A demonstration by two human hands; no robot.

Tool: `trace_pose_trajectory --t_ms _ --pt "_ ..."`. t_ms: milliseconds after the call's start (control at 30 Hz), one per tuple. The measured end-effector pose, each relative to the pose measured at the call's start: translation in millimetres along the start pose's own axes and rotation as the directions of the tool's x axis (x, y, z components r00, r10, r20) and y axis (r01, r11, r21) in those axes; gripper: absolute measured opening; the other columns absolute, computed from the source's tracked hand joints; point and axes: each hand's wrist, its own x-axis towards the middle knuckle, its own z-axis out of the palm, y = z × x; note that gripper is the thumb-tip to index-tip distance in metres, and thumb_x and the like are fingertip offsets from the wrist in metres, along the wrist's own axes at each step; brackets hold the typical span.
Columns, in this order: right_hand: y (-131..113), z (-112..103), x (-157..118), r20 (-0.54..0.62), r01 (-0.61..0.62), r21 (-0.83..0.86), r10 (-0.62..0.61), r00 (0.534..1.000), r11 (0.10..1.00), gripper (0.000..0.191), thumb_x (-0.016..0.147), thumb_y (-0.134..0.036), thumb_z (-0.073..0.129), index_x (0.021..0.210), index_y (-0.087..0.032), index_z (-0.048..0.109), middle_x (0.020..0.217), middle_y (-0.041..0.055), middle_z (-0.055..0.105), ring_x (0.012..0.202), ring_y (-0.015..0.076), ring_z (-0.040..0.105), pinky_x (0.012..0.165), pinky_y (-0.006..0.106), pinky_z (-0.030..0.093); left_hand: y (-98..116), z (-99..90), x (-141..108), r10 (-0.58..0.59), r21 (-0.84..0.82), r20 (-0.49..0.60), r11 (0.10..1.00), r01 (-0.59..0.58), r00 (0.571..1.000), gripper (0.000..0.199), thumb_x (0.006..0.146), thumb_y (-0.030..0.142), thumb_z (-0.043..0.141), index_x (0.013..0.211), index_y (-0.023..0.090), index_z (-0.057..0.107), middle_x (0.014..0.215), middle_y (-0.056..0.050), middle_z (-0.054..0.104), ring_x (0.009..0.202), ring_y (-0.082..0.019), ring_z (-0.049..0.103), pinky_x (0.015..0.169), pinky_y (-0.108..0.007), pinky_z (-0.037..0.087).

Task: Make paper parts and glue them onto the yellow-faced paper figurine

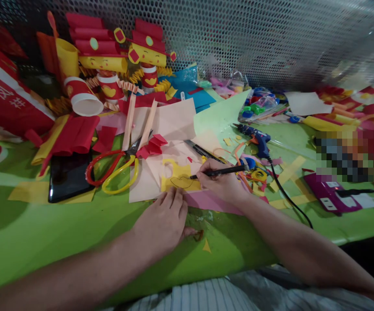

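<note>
My right hand [222,183] grips a black pen [224,171], its tip on a piece of yellow paper [193,185]. A curved black outline is drawn on that paper. The fingertips of my left hand [164,216] lie flat on the paper's lower edge, with the thumb stretched out to the side. Under the yellow piece are pale pink sheets [144,183] and a mauve sheet [211,203]. Scissors [122,166] with one red and one yellow handle loop lie to the left. Another black pen [202,150] rests just beyond my right hand.
Paper-and-cup figures [109,84] stand at the back left, before a perforated metal panel [254,39]. A black phone [71,177] lies left of the scissors. On the right are a blue glue gun [256,136] with its cord and a purple power strip [331,192].
</note>
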Motion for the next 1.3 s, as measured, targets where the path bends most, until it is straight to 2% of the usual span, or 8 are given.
trace_pose_trajectory --t_ms 300,533,700,867,967,1300 --pt "2.1 -0.6 -0.9 0.005 -0.008 0.017 0.008 1.000 1.000 0.013 0.071 -0.022 0.052 0.060 -0.021 0.045 0.054 -0.0035 0.047 0.048 0.0082 0.044 0.046 0.022 0.036 -1.2 1.6 0.4 0.011 0.034 0.004 0.999 -0.011 1.000 0.058 0.087 0.054 0.044 0.109 0.004 0.064 0.114 -0.021 0.065 0.106 -0.031 0.061 0.085 -0.039 0.049" --pt "0.8 -0.3 -0.8 -0.004 -0.021 0.013 0.021 1.000 1.000 0.014 0.070 -0.023 0.051 0.059 -0.021 0.044 0.054 -0.0031 0.047 0.049 0.0089 0.044 0.045 0.022 0.036 -0.7 0.7 0.1 0.004 -0.008 0.001 1.000 -0.004 1.000 0.059 0.086 0.052 0.047 0.110 0.001 0.062 0.114 -0.024 0.063 0.107 -0.033 0.060 0.087 -0.041 0.048" --pt "-1.0 0.5 -0.5 -0.005 -0.016 -0.003 0.016 1.000 1.000 0.013 0.071 -0.023 0.051 0.060 -0.022 0.044 0.053 -0.0039 0.046 0.049 0.0087 0.044 0.046 0.022 0.036 -0.6 -0.5 0.8 -0.007 -0.011 0.028 1.000 0.007 1.000 0.058 0.085 0.052 0.048 0.111 0.003 0.061 0.115 -0.022 0.063 0.108 -0.032 0.059 0.088 -0.040 0.047" --pt "-0.5 0.6 -0.5 -0.014 0.007 -0.038 -0.007 1.000 0.999 0.011 0.071 -0.021 0.051 0.062 -0.021 0.045 0.054 -0.0041 0.047 0.049 0.0088 0.044 0.048 0.023 0.037 -0.6 0.5 0.1 0.002 -0.050 0.004 0.999 -0.001 1.000 0.058 0.087 0.049 0.048 0.110 -0.002 0.061 0.114 -0.026 0.062 0.107 -0.034 0.059 0.087 -0.042 0.047" --pt "0.6 0.8 -0.2 -0.027 0.025 -0.051 -0.026 0.999 0.998 0.011 0.071 -0.021 0.052 0.062 -0.021 0.046 0.054 -0.0040 0.047 0.049 0.0090 0.044 0.049 0.023 0.037 -0.6 0.9 -0.4 -0.005 -0.071 0.022 0.997 0.006 1.000 0.056 0.088 0.048 0.045 0.114 0.000 0.059 0.117 -0.026 0.061 0.110 -0.033 0.057 0.089 -0.043 0.046" --pt "6.7 3.5 -0.6 -0.041 0.039 -0.014 -0.039 0.998 0.999 0.011 0.071 -0.022 0.055 0.062 -0.021 0.050 0.057 -0.0020 0.052 0.054 0.0102 0.045 0.051 0.024 0.039 -0.6 0.9 1.5 0.006 0.017 0.025 1.000 -0.007 1.000 0.059 0.086 0.054 0.045 0.111 0.002 0.062 0.114 -0.023 0.064 0.107 -0.032 0.060 0.086 -0.040 0.048"
